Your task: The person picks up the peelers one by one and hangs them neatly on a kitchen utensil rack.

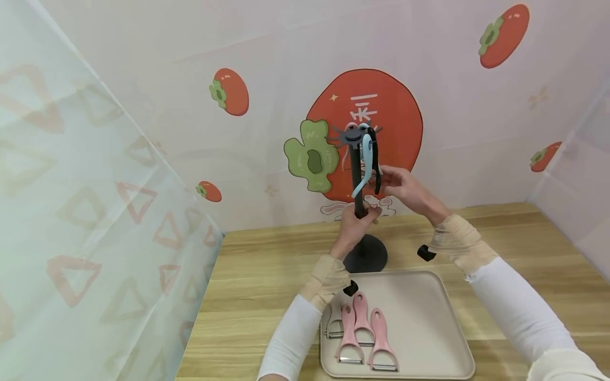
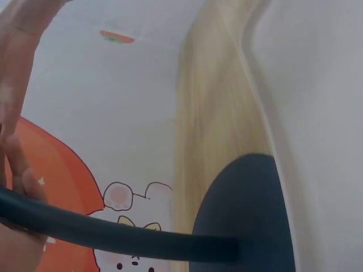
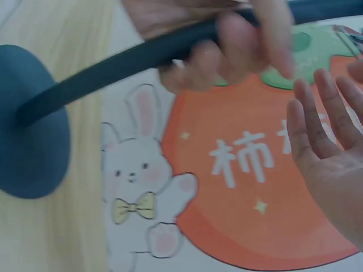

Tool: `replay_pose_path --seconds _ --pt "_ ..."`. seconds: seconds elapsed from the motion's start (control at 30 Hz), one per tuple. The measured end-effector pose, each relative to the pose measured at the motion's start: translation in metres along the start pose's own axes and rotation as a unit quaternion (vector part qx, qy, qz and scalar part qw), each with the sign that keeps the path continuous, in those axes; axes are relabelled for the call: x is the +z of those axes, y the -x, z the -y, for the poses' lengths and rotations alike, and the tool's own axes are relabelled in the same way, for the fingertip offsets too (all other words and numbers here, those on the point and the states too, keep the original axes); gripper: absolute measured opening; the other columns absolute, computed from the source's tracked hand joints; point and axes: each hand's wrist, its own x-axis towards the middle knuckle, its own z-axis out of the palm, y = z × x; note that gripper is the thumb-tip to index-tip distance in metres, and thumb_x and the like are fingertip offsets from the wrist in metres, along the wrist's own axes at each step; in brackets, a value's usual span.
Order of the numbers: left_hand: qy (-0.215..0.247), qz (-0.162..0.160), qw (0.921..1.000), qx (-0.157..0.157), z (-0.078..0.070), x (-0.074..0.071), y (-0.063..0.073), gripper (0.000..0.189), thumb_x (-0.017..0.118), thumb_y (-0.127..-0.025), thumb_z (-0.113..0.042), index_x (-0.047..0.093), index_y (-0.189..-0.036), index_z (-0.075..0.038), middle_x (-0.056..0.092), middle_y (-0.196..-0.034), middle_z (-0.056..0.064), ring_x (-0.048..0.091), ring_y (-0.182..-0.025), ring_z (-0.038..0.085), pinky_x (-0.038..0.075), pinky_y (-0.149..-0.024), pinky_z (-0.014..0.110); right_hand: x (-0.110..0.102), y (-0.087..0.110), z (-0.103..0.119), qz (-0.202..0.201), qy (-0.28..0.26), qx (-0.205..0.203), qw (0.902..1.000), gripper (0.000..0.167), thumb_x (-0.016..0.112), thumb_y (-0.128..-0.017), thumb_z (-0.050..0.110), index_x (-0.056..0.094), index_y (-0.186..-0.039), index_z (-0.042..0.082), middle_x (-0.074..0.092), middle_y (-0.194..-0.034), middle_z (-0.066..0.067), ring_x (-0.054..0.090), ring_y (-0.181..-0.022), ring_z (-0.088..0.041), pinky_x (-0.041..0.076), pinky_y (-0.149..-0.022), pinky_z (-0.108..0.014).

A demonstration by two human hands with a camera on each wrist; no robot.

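A dark rotating-style utensil stand [image 1: 355, 172] with hooks at its top rises from a round base. My left hand [image 1: 355, 227] grips its pole low down; in the right wrist view the fingers wrap around the pole. A light blue peeler [image 1: 366, 159] and a black peeler [image 1: 374, 153] hang from the hooks on the right side, with a bit of pink [image 1: 351, 126] behind them. My right hand [image 1: 404, 188] is beside the black peeler's lower end. In the right wrist view its fingers are extended and loosely spread, with the thumb partly out of frame.
In front of the stand lies a beige tray [image 1: 424, 323] on the wooden table [image 1: 252, 280]. Several pink peelers [image 1: 378, 328] and a grey peeler [image 1: 326, 320] rest at its left side. Behind the table stands a wall covering [image 1: 452, 132] printed with persimmons.
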Motion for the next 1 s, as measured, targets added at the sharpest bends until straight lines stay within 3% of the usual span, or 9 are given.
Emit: replay_pose_path --seconds 0.1,0.2,0.27,0.37,0.53,0.67,0.8,1.0 --pt "-0.05 0.019 0.9985 0.004 -0.004 -0.005 0.001 0.014 0.076 -0.098 -0.011 0.071 -0.097 0.003 0.074 -0.09 0.017 0.074 -0.083 0.016 0.058 -0.082 0.027 0.009 0.001 -0.008 0.009 -0.02 -0.017 0.9996 0.036 0.052 -0.102 -0.001 0.067 -0.133 0.011 0.073 -0.121 -0.013 0.072 -0.113 -0.022 0.056 -0.092 -0.027" --pt "-0.092 0.042 0.9949 0.004 -0.007 -0.009 0.004 0.025 0.077 -0.097 -0.011 0.068 -0.115 0.004 0.072 -0.111 0.023 0.075 -0.104 0.028 0.059 -0.097 0.04 0.019 0.002 -0.013 0.017 -0.048 -0.038 0.998 0.032 0.053 -0.102 -0.002 0.068 -0.126 0.01 0.074 -0.119 -0.007 0.072 -0.112 -0.019 0.056 -0.097 -0.027" --pt "-0.126 0.041 0.991 -0.014 -0.009 -0.013 0.007 0.035 0.077 -0.097 -0.014 0.064 -0.124 0.003 0.07 -0.12 0.021 0.071 -0.113 0.033 0.057 -0.102 0.046 0.026 0.002 -0.015 0.02 -0.066 -0.049 0.9964 0.029 0.054 -0.102 -0.002 0.069 -0.123 0.012 0.074 -0.117 0.0 0.072 -0.111 -0.015 0.056 -0.097 -0.027" --pt "-0.197 0.02 0.979 -0.049 -0.014 -0.018 0.015 0.045 0.077 -0.096 -0.022 0.059 -0.132 -0.002 0.066 -0.128 0.016 0.065 -0.12 0.033 0.054 -0.103 0.046 0.037 0.002 -0.015 0.018 -0.086 -0.059 0.9944 0.027 0.057 -0.103 -0.002 0.069 -0.122 0.013 0.073 -0.114 0.003 0.071 -0.106 -0.013 0.056 -0.093 -0.026" --pt "-0.287 -0.025 0.9552 -0.067 -0.022 -0.03 0.029 0.05 0.079 -0.091 -0.022 0.058 -0.131 -0.001 0.065 -0.13 0.016 0.062 -0.121 0.034 0.051 -0.106 0.046 0.057 0.0 -0.017 0.003 -0.115 -0.056 0.9918 0.022 0.063 -0.102 -0.002 0.063 -0.124 -0.005 0.073 -0.111 -0.002 0.073 -0.103 -0.017 0.057 -0.093 -0.029" --pt "-0.316 -0.036 0.9447 -0.081 -0.024 -0.044 0.045 0.05 0.08 -0.089 -0.022 0.057 -0.127 0.0 0.064 -0.124 0.018 0.061 -0.116 0.035 0.051 -0.099 0.046 0.072 -0.001 -0.019 -0.024 -0.111 -0.011 0.9935 0.014 0.066 -0.103 0.003 0.064 -0.115 -0.004 0.072 -0.097 -0.001 0.071 -0.091 -0.018 0.056 -0.089 -0.029" --pt "-0.347 -0.009 0.9324 -0.1 -0.024 -0.057 0.064 0.049 0.078 -0.093 -0.025 0.053 -0.128 -0.002 0.059 -0.123 0.016 0.054 -0.113 0.033 0.048 -0.094 0.044 0.082 -0.003 -0.022 -0.037 -0.092 0.038 0.9943 0.013 0.065 -0.106 0.014 0.066 -0.101 0.002 0.066 -0.081 -0.003 0.064 -0.081 -0.026 0.053 -0.084 -0.032" --pt "-0.412 0.056 0.9038 -0.104 -0.027 -0.069 0.093 0.045 0.077 -0.096 -0.029 0.056 -0.125 0.0 0.062 -0.115 0.018 0.054 -0.099 0.026 0.047 -0.085 0.038 0.094 -0.008 -0.025 -0.027 -0.114 0.035 0.9925 0.041 0.057 -0.112 0.024 0.049 -0.081 -0.001 0.043 -0.066 -0.009 0.044 -0.065 -0.033 0.042 -0.071 -0.037"
